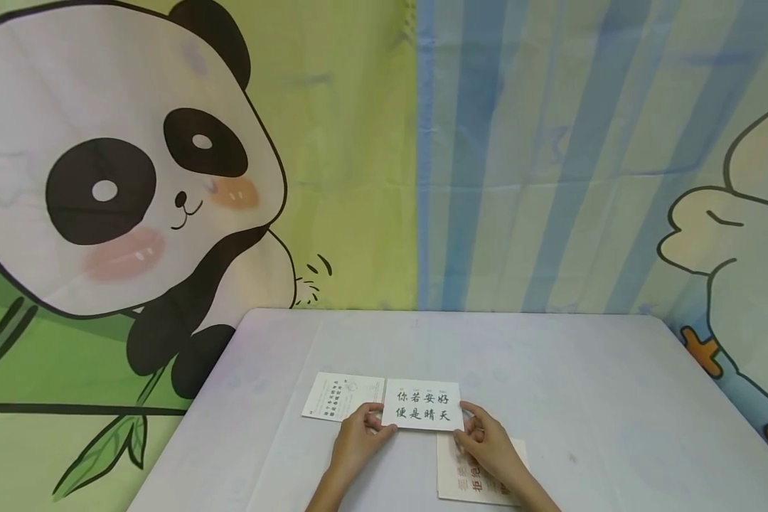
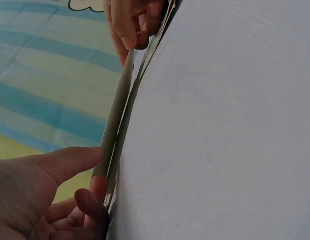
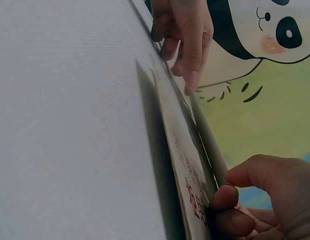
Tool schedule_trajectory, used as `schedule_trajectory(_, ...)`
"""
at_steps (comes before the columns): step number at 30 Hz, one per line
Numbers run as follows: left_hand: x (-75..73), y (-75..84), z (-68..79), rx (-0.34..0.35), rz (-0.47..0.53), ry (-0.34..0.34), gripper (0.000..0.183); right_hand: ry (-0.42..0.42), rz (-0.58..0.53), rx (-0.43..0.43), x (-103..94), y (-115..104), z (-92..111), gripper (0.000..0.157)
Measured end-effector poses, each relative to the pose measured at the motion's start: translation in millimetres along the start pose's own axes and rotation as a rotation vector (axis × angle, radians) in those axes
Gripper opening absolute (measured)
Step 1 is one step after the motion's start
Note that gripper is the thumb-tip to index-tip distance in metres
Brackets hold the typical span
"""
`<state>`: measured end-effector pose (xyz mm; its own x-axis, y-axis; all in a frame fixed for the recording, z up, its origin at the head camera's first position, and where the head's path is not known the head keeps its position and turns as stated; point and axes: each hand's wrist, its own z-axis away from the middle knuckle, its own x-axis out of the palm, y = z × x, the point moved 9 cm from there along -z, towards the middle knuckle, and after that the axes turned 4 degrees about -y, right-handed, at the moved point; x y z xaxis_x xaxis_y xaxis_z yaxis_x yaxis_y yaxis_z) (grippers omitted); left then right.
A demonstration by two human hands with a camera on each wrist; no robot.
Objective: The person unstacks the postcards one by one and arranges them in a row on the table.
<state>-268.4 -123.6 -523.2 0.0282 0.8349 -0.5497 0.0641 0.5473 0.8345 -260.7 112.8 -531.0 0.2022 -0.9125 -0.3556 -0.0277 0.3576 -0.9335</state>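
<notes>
Between both hands is a white card with two lines of black Chinese characters facing me. My left hand pinches its left end, and my right hand pinches the right end. In the left wrist view the card appears edge-on, close over the table, with the left thumb on its near edge. A second white card with small print and a drawing lies at the left, bordering the held one. Below the right hand lies a cream card stack with reddish-brown characters, partly covered by that hand and forearm.
The table has a pale cloth with rounded far corners. Behind it hangs a printed curtain with a panda at left and blue stripes to the right. A white cartoon figure is printed along the right side.
</notes>
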Motion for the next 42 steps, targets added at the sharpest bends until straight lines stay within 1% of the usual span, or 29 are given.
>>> schedule_trajectory(4,-0.2,0.0,0.7,-0.012,0.001,0.002,0.046,-0.001,0.004,0.011,-0.4,2.7,-1.6,0.061)
schedule_trajectory(9,-0.6,1.7,2.2,-0.013,-0.004,0.007,0.046,0.0,0.008,0.001,-0.6,4.3,-2.6,0.06)
schedule_trajectory(18,0.5,-3.0,0.4,-0.065,0.011,0.007,0.041,0.014,-0.013,0.008,-1.7,6.8,-2.2,0.057)
schedule_trajectory(26,0.6,-3.7,-0.7,-0.054,0.009,0.023,0.043,0.007,-0.073,0.009,-3.2,5.5,-0.2,0.051)
schedule_trajectory(32,-0.6,-2.2,-0.9,-0.046,0.01,0.046,0.042,-0.001,-0.116,-0.016,-5.3,0.4,2.4,0.047)
schedule_trajectory(37,-0.2,-2.6,-1.6,-0.062,0.021,0.047,0.041,0.014,-0.129,-0.021,-8.1,-0.9,3.2,0.044)
schedule_trajectory(42,-0.6,-2.3,-1.0,-0.07,0.015,0.049,0.038,0.009,-0.146,-0.026,-10.0,-2.9,5.3,0.043)
